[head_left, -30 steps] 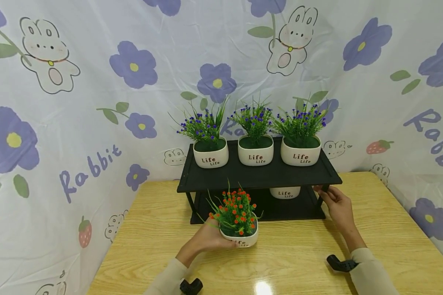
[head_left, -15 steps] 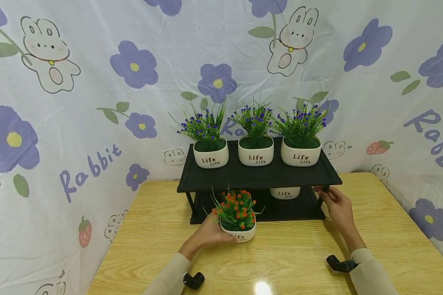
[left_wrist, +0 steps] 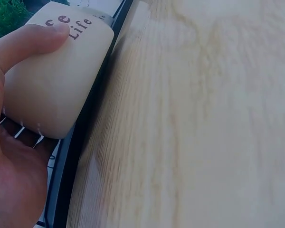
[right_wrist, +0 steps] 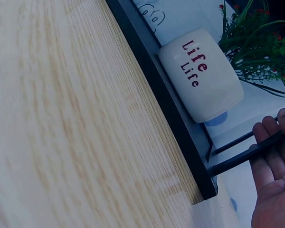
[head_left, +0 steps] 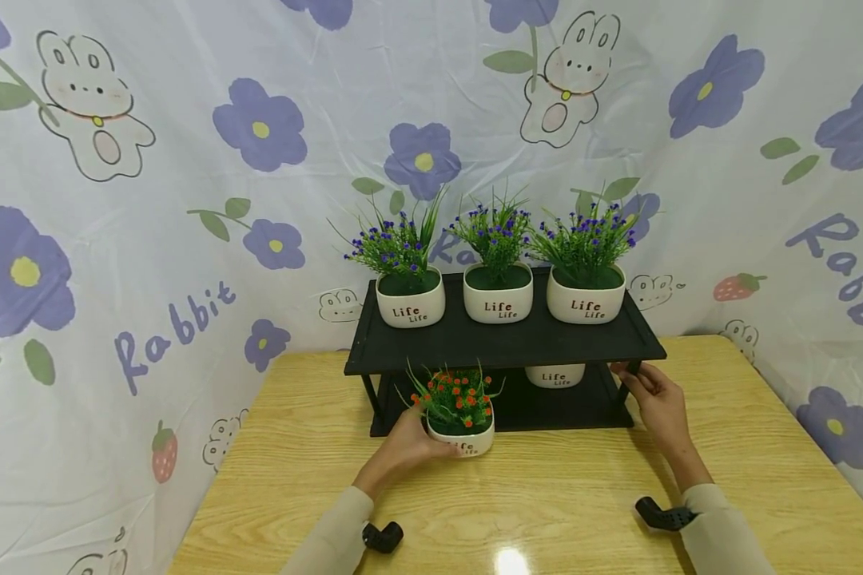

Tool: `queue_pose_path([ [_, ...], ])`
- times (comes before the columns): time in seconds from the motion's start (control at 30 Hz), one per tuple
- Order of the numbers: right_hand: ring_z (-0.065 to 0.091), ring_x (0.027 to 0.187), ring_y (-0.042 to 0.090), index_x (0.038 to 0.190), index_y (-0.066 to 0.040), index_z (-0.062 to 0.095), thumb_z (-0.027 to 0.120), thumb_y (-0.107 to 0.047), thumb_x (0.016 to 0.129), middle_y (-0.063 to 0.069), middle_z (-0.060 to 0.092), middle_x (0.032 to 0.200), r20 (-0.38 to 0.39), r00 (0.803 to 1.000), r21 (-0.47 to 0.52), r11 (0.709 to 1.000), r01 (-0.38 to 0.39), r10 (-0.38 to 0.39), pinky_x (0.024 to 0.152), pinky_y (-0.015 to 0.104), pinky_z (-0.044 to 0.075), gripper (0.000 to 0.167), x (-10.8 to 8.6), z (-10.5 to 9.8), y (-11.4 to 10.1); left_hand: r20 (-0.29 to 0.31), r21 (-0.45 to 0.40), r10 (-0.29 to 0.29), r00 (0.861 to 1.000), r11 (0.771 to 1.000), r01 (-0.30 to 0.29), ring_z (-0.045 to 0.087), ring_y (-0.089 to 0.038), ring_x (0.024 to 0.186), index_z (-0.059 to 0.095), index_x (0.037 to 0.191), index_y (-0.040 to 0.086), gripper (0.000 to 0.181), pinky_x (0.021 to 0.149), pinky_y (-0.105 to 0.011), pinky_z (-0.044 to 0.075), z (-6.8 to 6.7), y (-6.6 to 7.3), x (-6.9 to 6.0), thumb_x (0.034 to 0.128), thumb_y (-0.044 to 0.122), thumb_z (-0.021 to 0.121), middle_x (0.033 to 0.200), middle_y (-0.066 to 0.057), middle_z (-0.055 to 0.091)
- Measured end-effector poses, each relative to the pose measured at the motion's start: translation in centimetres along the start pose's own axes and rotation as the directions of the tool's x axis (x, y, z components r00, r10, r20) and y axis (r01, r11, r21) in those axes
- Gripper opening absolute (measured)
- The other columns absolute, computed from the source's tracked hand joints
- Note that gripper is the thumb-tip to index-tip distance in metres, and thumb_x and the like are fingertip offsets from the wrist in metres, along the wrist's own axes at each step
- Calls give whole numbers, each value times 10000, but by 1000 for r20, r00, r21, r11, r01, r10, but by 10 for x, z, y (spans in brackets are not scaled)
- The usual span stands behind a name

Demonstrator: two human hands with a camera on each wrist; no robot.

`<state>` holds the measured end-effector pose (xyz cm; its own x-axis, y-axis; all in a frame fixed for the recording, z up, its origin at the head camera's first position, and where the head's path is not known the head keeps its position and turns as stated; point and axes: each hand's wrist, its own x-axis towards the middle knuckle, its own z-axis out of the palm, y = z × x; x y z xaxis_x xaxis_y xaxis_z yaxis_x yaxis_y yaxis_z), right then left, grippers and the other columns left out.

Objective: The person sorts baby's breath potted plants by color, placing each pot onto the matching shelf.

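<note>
In the head view my left hand grips a white oval flowerpot with orange-red artificial flowers, at the front left of a black two-tier shelf. The left wrist view has my thumb across the pot's "Life" lettering and my other fingers behind and under it. The pot is by the lower tier's front edge; whether it touches cannot be told. At the shelf's right end my right hand holds the front post, fingers curled round it.
Three white pots with purple flowers, such as the middle pot, stand on the upper tier. A white pot with red flowers sits at the lower tier's right, partly hidden from above. The wooden table meets a printed curtain behind.
My left hand has moved the orange-red flowerpot forward and slightly left, from in front of the shelf toward the lower tier. My right hand has stayed on the post.
</note>
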<state>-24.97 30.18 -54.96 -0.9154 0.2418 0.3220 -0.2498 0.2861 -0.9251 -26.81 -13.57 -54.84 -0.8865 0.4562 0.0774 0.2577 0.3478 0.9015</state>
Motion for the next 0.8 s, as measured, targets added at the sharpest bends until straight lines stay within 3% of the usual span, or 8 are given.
queue_pose_path([
  [0.13, 684, 1164, -89, 1381, 6, 669, 625, -240, 1099, 86, 777, 1277, 2, 1000, 3, 1000, 3, -3, 969, 42, 500, 377, 0, 0, 0, -20, -13, -16, 1000, 1000, 16, 659, -242, 1307, 541, 1535, 214, 914, 1130, -443, 523, -1, 1, 1, 741, 218, 994, 1442, -34, 667],
  [0.4, 673, 1131, -131, 1373, 28, 665, 622, -240, 1099, -13, 789, 1242, -5, 1000, 19, 1000, -6, 6, 973, 37, 492, 385, 1, 0, 0, -51, -81, -17, 999, 997, 13, 594, -239, 1397, 450, 1585, 294, 1009, 1207, -478, 454, -2, -3, 16, 742, 157, 986, 1526, 3, 594],
  [0.6, 674, 1119, -136, 1373, 36, 662, 628, -233, 1096, -70, 787, 1214, -6, 1000, 25, 1000, -10, 10, 967, 36, 494, 388, 1, 0, 0, -73, -62, -65, 995, 996, 60, 650, -259, 1303, 490, 1538, 237, 891, 1125, -490, 532, -6, -9, 29, 787, 213, 969, 1449, -47, 619],
  [0.8, 686, 1124, -116, 1369, 35, 666, 640, -233, 1091, 15, 789, 1260, -4, 1000, 28, 1000, -7, 7, 978, 42, 495, 388, 1, 0, 1, -98, 10, -49, 994, 999, 51, 650, -332, 1294, 479, 1549, 171, 860, 1080, -518, 565, -13, -15, 43, 829, 273, 938, 1462, -125, 592],
])
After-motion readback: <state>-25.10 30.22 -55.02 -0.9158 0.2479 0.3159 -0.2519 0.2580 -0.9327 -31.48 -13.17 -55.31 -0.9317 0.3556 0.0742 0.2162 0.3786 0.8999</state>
